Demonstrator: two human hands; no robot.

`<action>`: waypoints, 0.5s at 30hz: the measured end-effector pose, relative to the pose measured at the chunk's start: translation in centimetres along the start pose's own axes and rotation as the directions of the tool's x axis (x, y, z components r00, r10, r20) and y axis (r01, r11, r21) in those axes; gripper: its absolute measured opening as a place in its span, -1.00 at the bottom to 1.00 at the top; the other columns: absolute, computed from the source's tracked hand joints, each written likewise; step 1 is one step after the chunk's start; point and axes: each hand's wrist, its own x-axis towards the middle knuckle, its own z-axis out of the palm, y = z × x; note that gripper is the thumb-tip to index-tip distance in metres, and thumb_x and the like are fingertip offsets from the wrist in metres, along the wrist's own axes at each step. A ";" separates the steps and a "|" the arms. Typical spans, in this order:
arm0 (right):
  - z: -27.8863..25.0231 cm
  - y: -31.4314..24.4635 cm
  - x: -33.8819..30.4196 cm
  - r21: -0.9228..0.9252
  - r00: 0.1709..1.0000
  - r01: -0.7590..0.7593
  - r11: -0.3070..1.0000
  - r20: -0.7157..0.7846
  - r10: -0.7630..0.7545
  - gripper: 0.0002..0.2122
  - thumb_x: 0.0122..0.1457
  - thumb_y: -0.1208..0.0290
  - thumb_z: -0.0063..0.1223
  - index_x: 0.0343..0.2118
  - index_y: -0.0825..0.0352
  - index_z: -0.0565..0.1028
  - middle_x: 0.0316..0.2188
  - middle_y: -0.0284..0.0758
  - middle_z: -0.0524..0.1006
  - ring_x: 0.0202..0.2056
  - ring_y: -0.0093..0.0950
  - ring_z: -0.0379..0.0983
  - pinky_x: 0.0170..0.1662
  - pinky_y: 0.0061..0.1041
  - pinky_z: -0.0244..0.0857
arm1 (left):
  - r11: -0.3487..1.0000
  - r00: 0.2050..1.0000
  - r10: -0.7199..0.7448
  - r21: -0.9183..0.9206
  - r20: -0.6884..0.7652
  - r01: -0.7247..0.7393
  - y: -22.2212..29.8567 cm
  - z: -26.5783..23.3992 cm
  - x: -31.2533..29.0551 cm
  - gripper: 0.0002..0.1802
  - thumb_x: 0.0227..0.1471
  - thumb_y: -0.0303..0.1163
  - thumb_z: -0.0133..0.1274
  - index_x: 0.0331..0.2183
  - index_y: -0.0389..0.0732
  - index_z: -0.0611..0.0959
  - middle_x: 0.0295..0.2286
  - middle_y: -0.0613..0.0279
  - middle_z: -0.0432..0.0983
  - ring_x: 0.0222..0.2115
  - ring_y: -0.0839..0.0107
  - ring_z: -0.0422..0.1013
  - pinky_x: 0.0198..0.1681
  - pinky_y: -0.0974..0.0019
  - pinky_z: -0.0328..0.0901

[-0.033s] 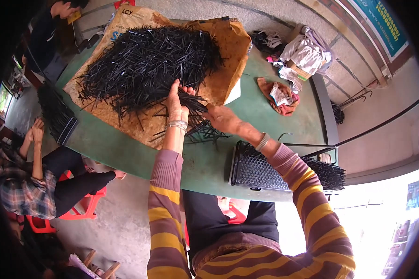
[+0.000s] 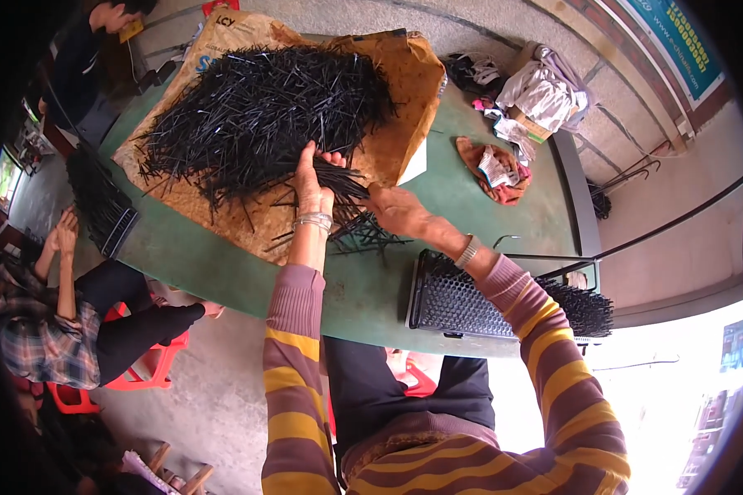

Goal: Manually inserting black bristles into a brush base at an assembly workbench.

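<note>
Green worktop [image 2: 545, 223] with a heap of black sticks [image 2: 264, 107] on a brown sack [image 2: 413, 74]. At the heap's near right edge, the left hand [image 2: 314, 188] keeps its grip around a bundle of sticks [image 2: 344, 176]; the right hand [image 2: 398, 211] pinches the bundle's right end.

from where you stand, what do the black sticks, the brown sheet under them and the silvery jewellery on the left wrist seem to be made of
The black sticks: probably plastic, perhaps coated metal; thin, straight, with glossy glints. The brown sheet: maybe heavy paper or woven sacking; dull, creased and stained. The silvery jewellery: likely metal, polished, judging by its bright shine.
</note>
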 end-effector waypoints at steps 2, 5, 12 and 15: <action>-0.1 3.4 -0.9 -0.323 0.950 0.233 0.917 0.277 -0.144 -0.75 0.29 0.26 -0.07 -0.26 0.40 0.36 -0.47 -0.01 0.52 -0.32 0.02 0.46 -0.24 -0.12 0.29 | 0.997 0.999 -0.021 -0.074 0.037 0.024 0.4 -0.5 1.5 -0.69 0.08 -0.24 0.15 -0.57 -0.14 0.44 -0.65 0.28 0.39 -0.60 0.37 0.37 -0.26 0.14 0.45; -3.5 0.4 -2.3 -0.072 0.978 0.079 0.994 0.200 -0.063 -0.77 0.31 0.28 -0.09 -0.34 0.38 0.37 -0.50 -0.08 0.49 -0.39 -0.08 0.44 -0.32 -0.21 0.27 | 0.994 0.998 0.043 -0.104 0.046 -0.038 3.8 -4.0 2.4 -0.71 0.06 -0.29 0.15 -0.55 -0.16 0.42 -0.65 0.28 0.37 -0.61 0.38 0.36 -0.27 0.14 0.45; -10.8 0.8 -2.3 0.284 0.957 -0.228 0.931 0.239 0.162 -0.80 0.30 0.33 -0.10 -0.27 0.38 0.46 -0.45 -0.03 0.51 -0.39 -0.12 0.45 -0.32 -0.17 0.25 | 0.999 0.994 -0.018 0.035 0.103 0.015 2.3 -4.8 0.3 -0.63 0.09 -0.19 0.19 -0.58 -0.05 0.37 -0.66 0.44 0.25 -0.63 0.54 0.22 -0.51 0.40 0.20; -5.2 4.3 0.8 0.180 0.999 -0.026 0.983 -0.025 0.031 -0.79 0.28 0.29 -0.07 -0.27 0.34 0.48 -0.44 -0.07 0.54 -0.38 -0.21 0.47 -0.32 -0.20 0.27 | 0.990 0.990 -0.015 0.144 0.139 -0.005 -2.0 -2.8 -2.4 -0.61 0.03 -0.01 0.25 -0.50 -0.08 0.52 -0.65 0.46 0.31 -0.62 0.54 0.27 -0.48 0.40 0.28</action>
